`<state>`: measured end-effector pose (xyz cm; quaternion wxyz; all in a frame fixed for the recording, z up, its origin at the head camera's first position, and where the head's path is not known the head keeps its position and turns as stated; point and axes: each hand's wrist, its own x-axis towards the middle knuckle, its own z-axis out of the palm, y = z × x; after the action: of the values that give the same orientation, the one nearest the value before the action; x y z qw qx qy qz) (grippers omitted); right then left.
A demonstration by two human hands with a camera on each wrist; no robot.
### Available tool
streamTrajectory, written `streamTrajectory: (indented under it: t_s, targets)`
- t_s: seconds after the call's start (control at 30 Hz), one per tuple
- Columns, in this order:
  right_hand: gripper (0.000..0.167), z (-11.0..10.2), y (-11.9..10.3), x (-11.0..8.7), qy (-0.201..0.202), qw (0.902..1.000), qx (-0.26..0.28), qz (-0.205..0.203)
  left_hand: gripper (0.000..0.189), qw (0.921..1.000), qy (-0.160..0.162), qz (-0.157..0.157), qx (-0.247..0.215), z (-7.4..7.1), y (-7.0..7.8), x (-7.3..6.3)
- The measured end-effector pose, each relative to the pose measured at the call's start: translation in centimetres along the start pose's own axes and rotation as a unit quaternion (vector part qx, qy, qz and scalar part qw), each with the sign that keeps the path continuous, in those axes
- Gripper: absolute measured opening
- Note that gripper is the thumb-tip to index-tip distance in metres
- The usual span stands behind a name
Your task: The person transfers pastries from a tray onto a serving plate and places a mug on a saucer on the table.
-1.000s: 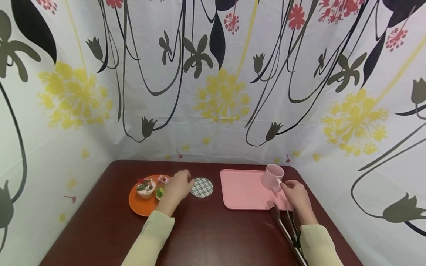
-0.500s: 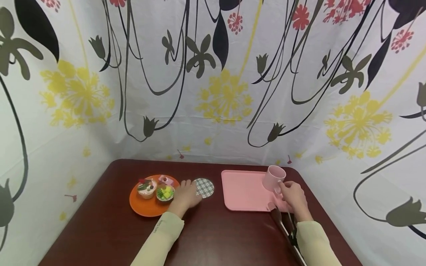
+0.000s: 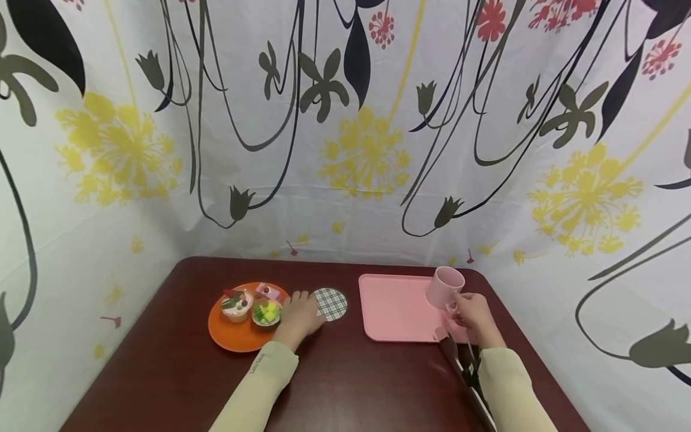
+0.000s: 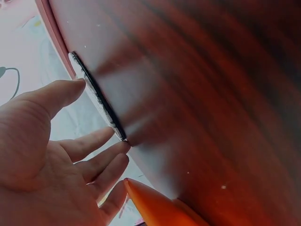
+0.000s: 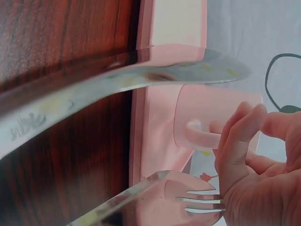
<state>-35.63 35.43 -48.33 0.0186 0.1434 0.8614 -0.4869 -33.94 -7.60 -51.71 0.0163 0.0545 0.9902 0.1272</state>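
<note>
In the head view my left hand (image 3: 301, 315) is at the left edge of a round checked coaster (image 3: 332, 305) lying flat on the table. The left wrist view shows the thumb and fingertips spread at the rim of the coaster (image 4: 96, 94), fingers loosely extended. My right hand (image 3: 474, 312) pinches the handle of a pink mug (image 3: 444, 287), which stands on a pink tray (image 3: 396, 309). Close before the right wrist camera are a spoon (image 5: 160, 75) and a fork (image 5: 174, 197); the fingers cover part of the mug handle (image 5: 202, 136).
An orange plate (image 3: 224, 336) beside my left hand holds a cupcake (image 3: 236, 306), a small bowl with green and yellow food (image 3: 267, 313) and a pink cake piece (image 3: 268, 292). A dark brown table (image 3: 345, 384) lies underneath. A flower-patterned curtain (image 3: 302, 240) hangs behind it.
My left hand has come down and to the right, from over the plate's edge to the coaster. My right hand stays at the mug handle; the mug has barely moved.
</note>
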Motion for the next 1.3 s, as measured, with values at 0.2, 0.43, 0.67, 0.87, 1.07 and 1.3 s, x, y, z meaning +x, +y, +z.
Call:
streamTrajectory:
  t_s: [0.2, 0.43, 0.67, 0.87, 1.07, 1.3]
  targets:
    - [0.045, -0.5, -1.0, -0.3, -0.013, 0.9993, 0.027, 0.021, 0.064, 0.9999, 0.008, 0.006, 0.007, -0.5, 0.5, 0.3]
    - [0.033, -0.9, -1.9, -0.6, -0.028, 0.9980, 0.051, 0.024, 0.063, 1.0000, 0.003, 0.000, -0.001, -1.1, 1.0, 0.6]
    - [0.034, -0.7, -1.6, 0.0, -0.051, 0.9946, 0.081, 0.040, 0.066, 0.9979, -0.011, -0.006, -0.063, -0.7, 1.1, 0.7]
    - [0.039, -0.8, -1.4, 0.2, -0.052, 0.9952, 0.072, 0.040, 0.067, 0.9966, -0.013, -0.004, -0.081, -0.6, 1.3, 0.7]
    - [0.031, -0.8, -1.4, 0.0, -0.041, 0.9963, 0.071, 0.025, 0.061, 0.9963, -0.017, -0.008, -0.084, -0.8, 1.6, 0.8]
    - [0.030, 0.6, -1.0, 0.0, -0.049, 0.9955, 0.077, 0.027, 0.055, 0.9967, -0.011, -0.013, -0.079, -0.3, 0.9, -0.2]
